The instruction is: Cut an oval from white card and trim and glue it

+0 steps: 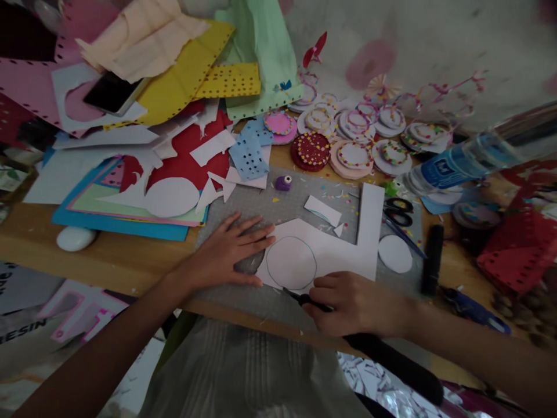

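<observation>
Well, the white paper [342, 255] lies on the gray mat [252, 209] on the desk [117, 264]. It has a drawn circle [291, 263]. The right grip [354, 302] is closed on a dark pointy tool [304, 299], which points near ten o'clock. From that grip, the circle is between ten and eleven, just beside its knuckles. The left grip [221, 249] has fingers spread apart, at nine o'clock from the circle.

Irregular white paper [339, 254] with drawn teal circle [291, 263], flat on grey mat [250, 203], pointed black tool [300, 298] at near edge
</observation>
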The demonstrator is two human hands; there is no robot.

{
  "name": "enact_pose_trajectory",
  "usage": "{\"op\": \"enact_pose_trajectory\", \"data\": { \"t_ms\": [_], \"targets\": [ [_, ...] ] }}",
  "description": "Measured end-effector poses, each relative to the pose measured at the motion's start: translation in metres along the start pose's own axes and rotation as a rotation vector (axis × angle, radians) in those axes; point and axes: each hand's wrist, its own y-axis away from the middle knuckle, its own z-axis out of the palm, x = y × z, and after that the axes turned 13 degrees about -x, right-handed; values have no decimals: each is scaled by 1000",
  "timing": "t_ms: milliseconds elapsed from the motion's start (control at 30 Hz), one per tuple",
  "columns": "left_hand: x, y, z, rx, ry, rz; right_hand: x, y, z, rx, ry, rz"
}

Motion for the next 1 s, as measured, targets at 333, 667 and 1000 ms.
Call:
{"op": "enact_pose_trajectory", "data": {
  "t_ms": [333,667,1000],
  "targets": [
    [1,-2,-6,-12,5,7,9,9,-5,-27,-54,-71],
    [1,-1,-7,-28,7,-7,21,22,-29,-182,-125,-128],
    [5,1,-5,3,22,-23,-51,-2,2,693,-416,719]
  ]
}}
